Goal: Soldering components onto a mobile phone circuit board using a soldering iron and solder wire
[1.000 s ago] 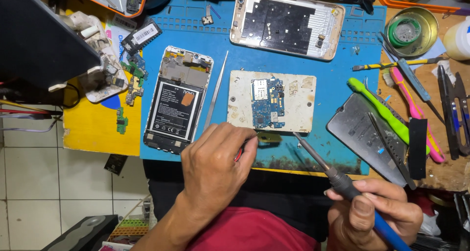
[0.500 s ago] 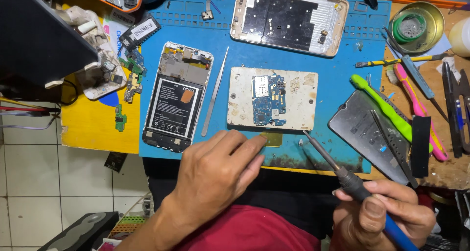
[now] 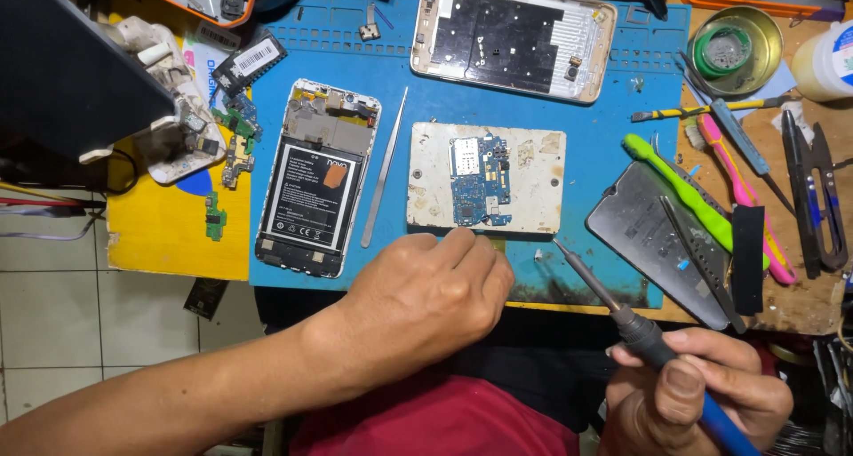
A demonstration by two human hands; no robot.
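1. at a blue repair mat (image 3: 586, 145), i watch the right hand (image 3: 693, 389) closed around a blue-handled soldering iron (image 3: 640, 332), its thin metal tip angled up toward the mat's near edge
2. the left hand (image 3: 426, 300) rests knuckles-up at the mat's front edge, fingers curled under; i cannot tell whether they pinch anything
3. just beyond those fingers, a small blue circuit board (image 3: 480, 182) lies flat on a white slab (image 3: 533, 198), mid-mat
4. my read: the board is light, thin, stiff and fragile, best taken by its bare edges, never across the components
5. the iron looks light and rigid; hold stays on the handle, well back from the tip
6. steel tweezers (image 3: 384, 167) lie between the slab and an opened phone with its battery (image 3: 315, 180) showing
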